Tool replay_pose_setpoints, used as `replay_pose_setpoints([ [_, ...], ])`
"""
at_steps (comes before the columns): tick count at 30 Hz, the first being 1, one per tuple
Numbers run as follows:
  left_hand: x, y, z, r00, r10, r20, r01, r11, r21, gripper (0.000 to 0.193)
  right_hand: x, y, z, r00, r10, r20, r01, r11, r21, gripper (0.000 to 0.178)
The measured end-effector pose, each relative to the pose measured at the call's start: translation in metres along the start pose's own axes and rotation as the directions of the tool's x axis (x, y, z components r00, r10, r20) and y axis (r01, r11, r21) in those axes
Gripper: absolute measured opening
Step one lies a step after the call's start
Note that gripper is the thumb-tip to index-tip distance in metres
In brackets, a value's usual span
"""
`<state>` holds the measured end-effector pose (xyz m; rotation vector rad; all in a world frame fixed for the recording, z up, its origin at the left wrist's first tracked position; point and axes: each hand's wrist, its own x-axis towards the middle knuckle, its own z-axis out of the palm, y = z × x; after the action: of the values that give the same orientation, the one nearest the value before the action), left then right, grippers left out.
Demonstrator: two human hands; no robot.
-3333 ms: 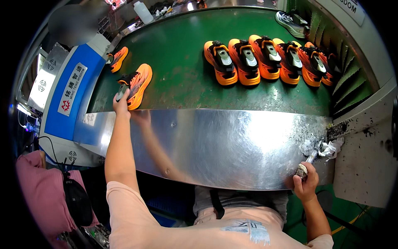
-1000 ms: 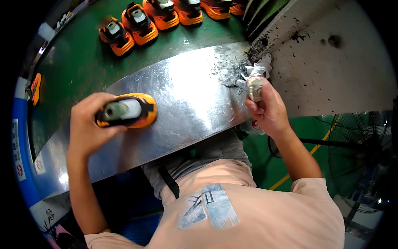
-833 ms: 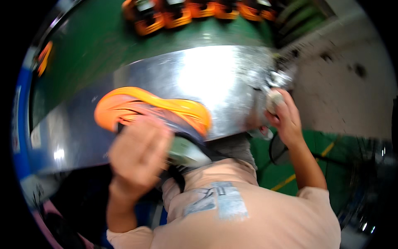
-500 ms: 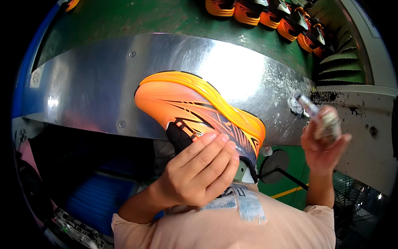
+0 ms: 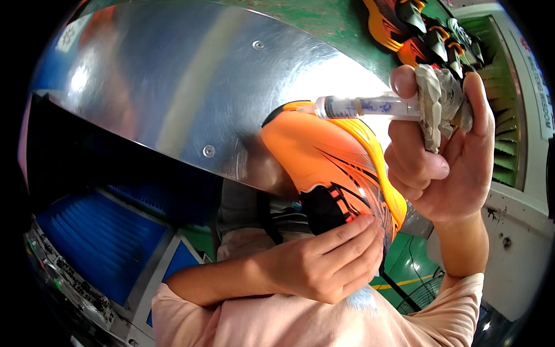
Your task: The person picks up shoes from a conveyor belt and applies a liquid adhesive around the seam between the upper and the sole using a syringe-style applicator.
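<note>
An orange sneaker (image 5: 347, 153) with a yellow-orange sole and a black collar lies tilted on its side, its toe toward the upper left. My left hand (image 5: 329, 260) is closed on the collar side of it, fingertips pressed together on the upper. In my right hand (image 5: 448, 168) is a clear plastic syringe (image 5: 376, 108), its rear end bundled in crumpled whitish wrapping (image 5: 436, 107). The syringe lies nearly level, its nozzle at the toe end by the seam of upper and sole. Whether the nozzle touches the shoe I cannot tell.
A shiny metal plate (image 5: 173, 87) with screws runs along the bench edge under the shoe's toe. Several similar sneakers (image 5: 399, 29) stand at the far right on a green surface, beside green hanging strips (image 5: 504, 133). A blue ribbed panel (image 5: 98, 243) lies low on the left.
My right hand has brought the syringe up and left, to the shoe's toe. The shoe has turned more toe-up and shifted right in view, with my left hand still on it.
</note>
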<state>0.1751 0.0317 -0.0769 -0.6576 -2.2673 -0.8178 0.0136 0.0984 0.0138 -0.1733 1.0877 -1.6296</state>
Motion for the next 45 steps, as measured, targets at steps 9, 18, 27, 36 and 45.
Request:
replay_pose_setpoints([
  [9,-0.002,0.000,0.002,0.999,0.005,-0.035,-0.006,1.000,-0.014,0.018,0.008,-0.008,0.008,0.993,0.072,-0.097,-0.087,0.983,-0.162,0.062],
  [18,-0.002,0.001,0.004,1.000,0.010,-0.006,-0.010,1.000,-0.009,0.018,-0.027,0.003,-0.007,0.997,-0.069,-0.030,0.059,0.966,-0.253,0.060],
  [27,-0.003,0.005,-0.002,0.998,-0.049,0.040,0.049,0.999,-0.015,0.016,-0.073,0.032,-0.028,0.969,-0.242,-0.046,0.216,0.923,-0.317,0.059],
  [36,0.007,0.009,-0.007,0.992,-0.062,0.108,0.057,0.997,0.046,0.014,-0.102,0.067,-0.041,0.928,-0.335,-0.161,0.335,0.942,-0.027,0.078],
  [45,0.006,0.008,-0.003,0.994,-0.005,0.112,-0.003,0.997,0.074,0.016,-0.135,0.095,-0.055,0.923,-0.360,-0.135,0.371,0.927,0.063,0.076],
])
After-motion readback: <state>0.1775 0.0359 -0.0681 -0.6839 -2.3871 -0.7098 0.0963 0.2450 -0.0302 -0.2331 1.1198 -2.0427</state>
